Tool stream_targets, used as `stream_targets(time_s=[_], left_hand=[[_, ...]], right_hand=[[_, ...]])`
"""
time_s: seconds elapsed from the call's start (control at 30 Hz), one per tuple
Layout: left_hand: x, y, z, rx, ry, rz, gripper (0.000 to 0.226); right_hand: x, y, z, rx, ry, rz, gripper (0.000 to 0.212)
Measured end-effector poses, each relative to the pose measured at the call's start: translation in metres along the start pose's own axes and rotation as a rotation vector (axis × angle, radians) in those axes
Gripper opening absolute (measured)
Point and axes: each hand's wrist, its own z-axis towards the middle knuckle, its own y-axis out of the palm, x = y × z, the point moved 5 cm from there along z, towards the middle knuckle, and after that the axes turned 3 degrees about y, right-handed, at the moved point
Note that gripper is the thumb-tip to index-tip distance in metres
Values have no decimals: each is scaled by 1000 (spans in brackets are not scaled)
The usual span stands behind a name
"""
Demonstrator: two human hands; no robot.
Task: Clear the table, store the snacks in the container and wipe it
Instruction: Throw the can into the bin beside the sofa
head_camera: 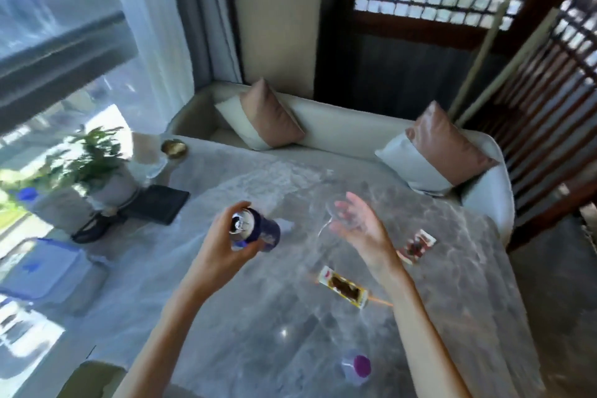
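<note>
My left hand (223, 244) is shut on a dark blue drink can (258, 231), held tilted above the grey marble table (274, 317). My right hand (358, 226) has its fingers spread around a clear glass (339, 220), which is blurred; whether the hand grips it I cannot tell. Two snack packets lie on the table: one (344, 286) below the right wrist, another (416, 247) to the right of that hand. A small bottle with a purple cap (357, 367) lies near the table's front edge.
A clear container with blue clips (48, 271) sits at the left. A potted plant (106, 171), a black tray (158, 203) and a gold dish (174, 149) stand at the table's far left. A white bench (339, 129) with two cushions runs behind the table.
</note>
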Motion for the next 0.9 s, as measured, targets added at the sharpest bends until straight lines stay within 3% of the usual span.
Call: stream_targets(time_s=[0.1,0.23,0.3,0.43,0.7,0.9], left_hand=[[-42,-86,-34,154,-122,-132,69],[-101,-194,-107,420,-242,-169,52],[-130,-243,-155,567,-329,-201,57],[-178,-318,-270,860,-482,-345,64],[-227,-373,-415,1309,-531,-611,64],[-256,-379,-453,1483,-610,-631,92]], right_hand=[[-2,99,9,-177,104,97,78],[25,235,11,-390,272,205,49],[46,310,4,-548,345,188,43],[64,454,-38,-815,457,113,64],[82,622,-114,-1154,688,101,81],[93,695,-131,-1249,499,-211,59]])
